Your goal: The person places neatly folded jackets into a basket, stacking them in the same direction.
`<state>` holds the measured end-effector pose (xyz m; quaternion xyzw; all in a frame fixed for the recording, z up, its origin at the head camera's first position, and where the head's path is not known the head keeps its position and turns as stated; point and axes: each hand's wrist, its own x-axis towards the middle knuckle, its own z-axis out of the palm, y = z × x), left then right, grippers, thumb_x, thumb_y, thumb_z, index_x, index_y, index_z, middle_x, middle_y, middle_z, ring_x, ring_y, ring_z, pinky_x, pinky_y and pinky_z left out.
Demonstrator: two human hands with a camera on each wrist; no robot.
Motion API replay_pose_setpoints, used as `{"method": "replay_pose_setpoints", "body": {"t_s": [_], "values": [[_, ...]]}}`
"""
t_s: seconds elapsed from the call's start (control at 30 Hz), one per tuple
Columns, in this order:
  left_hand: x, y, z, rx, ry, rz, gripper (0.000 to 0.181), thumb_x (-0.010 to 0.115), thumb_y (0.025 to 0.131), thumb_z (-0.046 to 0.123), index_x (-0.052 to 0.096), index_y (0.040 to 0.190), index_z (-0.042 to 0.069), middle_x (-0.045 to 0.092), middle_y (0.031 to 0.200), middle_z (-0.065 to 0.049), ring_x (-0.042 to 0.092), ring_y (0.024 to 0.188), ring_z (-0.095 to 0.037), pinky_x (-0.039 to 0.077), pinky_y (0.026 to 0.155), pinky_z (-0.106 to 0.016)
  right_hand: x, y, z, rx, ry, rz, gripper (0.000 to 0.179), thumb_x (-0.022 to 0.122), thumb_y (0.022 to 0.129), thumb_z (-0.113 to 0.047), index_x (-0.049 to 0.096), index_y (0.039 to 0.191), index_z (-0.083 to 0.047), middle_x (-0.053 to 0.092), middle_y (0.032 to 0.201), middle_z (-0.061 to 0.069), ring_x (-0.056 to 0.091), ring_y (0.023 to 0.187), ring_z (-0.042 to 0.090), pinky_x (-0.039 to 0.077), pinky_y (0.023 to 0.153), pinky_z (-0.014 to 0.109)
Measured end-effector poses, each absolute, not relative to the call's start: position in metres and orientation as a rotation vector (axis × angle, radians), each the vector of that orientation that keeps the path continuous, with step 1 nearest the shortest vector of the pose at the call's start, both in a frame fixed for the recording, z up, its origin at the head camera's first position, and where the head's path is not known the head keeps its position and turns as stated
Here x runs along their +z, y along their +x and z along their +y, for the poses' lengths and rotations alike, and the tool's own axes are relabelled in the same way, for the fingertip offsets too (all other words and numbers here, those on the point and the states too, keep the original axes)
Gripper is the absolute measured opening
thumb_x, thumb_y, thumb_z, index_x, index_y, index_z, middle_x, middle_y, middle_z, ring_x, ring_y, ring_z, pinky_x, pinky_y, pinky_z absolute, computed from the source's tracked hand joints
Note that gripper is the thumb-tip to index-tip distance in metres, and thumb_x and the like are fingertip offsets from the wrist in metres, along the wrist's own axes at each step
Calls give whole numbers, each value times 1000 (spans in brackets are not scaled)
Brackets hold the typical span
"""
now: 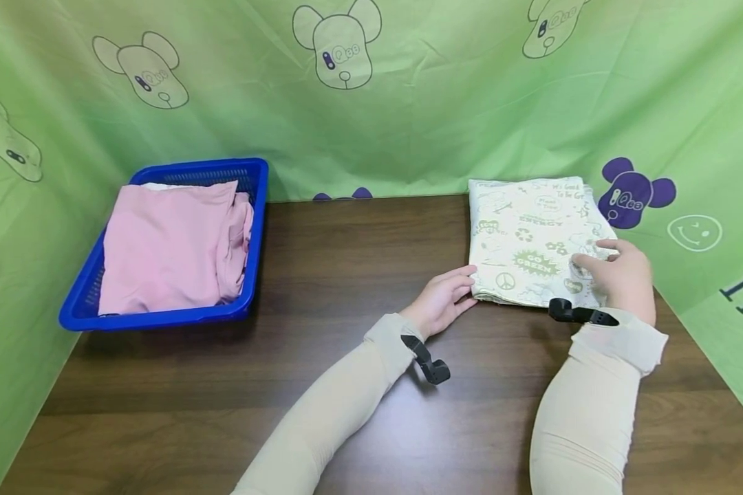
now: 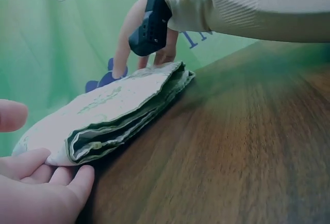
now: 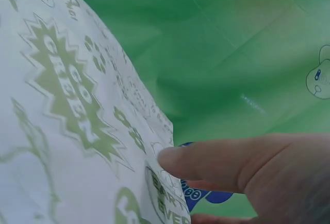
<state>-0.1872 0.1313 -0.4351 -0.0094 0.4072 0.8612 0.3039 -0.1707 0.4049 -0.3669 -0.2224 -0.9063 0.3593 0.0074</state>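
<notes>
A folded white cloth with green print (image 1: pixel 532 240) lies at the back right of the table, its stacked layers showing along the near edge in the left wrist view. At its left edge, my left hand (image 1: pixel 442 299) touches the fold with extended fingertips, the thumb (image 2: pixel 11 115) apart from the cloth. My right hand (image 1: pixel 625 275) is at the opposite edge. Its thumb (image 3: pixel 191 162) reaches over the printed top, while the other fingers extend along the right side, partly hidden in the right wrist view.
A blue plastic basket (image 1: pixel 256 240) stands at the back left, holding folded pink cloth (image 1: pixel 167 247). Green printed curtain (image 1: pixel 408 137) hangs along the back and both sides of the brown wooden table (image 1: pixel 347 275). Each wrist wears a black camera mount.
</notes>
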Motion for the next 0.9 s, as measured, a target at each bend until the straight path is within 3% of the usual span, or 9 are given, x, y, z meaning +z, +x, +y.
{"method": "replay_pose_setpoints", "body": {"t_s": [0.07,0.2,0.3,0.37,0.47,0.53,0.63,0.77,0.9], "values": [[-436,-188,126,2317,-31,1072,51,47,96,-2,46,147,-6,43,154,-18,39,144,-30,31,119,-46,-367,-172,403,1139,-744,-2767,76,60,97,-37,31,156,2,34,151,38,40,128,48,43,95,54],[-437,-189,116,2378,-56,1107,49,47,95,-3,49,143,-10,47,151,-19,43,140,-27,34,117,-42,-369,-175,403,1165,-815,-2700,80,59,97,-41,27,158,0,21,157,36,15,142,52,21,115,65],[-438,-192,108,2394,-72,1146,47,47,95,-2,52,140,-11,50,148,-18,47,134,-23,36,115,-39,-373,-177,405,1215,-818,-2698,87,56,98,-48,19,160,0,12,161,34,9,146,53,16,117,66],[-438,-194,103,2392,-68,1171,46,46,95,-1,53,139,-11,52,147,-17,50,128,-20,39,111,-37,-377,-179,407,1295,-804,-2695,93,54,97,-54,13,161,-1,9,164,30,14,146,50,18,118,64],[-437,-195,96,2371,-39,1210,46,46,95,0,54,139,-10,55,142,-13,53,118,-15,42,102,-33,-387,-182,412,1371,-768,-2713,100,53,95,-61,6,162,-3,13,164,27,33,136,42,37,109,51],[-437,-196,93,2363,-20,1234,46,46,95,0,54,140,-8,56,138,-11,53,114,-14,43,98,-31,-395,-185,414,1397,-743,-2723,105,55,93,-63,3,162,-5,16,164,26,38,128,38,40,104,47],[-441,-198,88,2358,29,1265,46,46,98,2,51,144,-5,53,143,-13,52,126,-18,41,108,-35,-405,-186,416,1354,-663,-2764,106,58,93,-62,2,162,-4,18,163,28,37,132,41,37,108,52],[-447,-207,84,2388,86,1221,49,44,102,2,41,151,-1,37,157,-19,36,145,-32,29,120,-45,-405,-184,415,1341,-559,-2801,107,63,94,-55,-1,162,-4,7,166,27,16,147,49,17,117,64],[-448,-214,81,2423,96,1139,54,41,102,0,36,156,5,26,161,-20,29,148,-37,25,121,-47,-402,-184,415,1323,-455,-2865,108,69,94,-46,-4,161,-3,-1,166,27,4,150,51,11,117,67]]}}
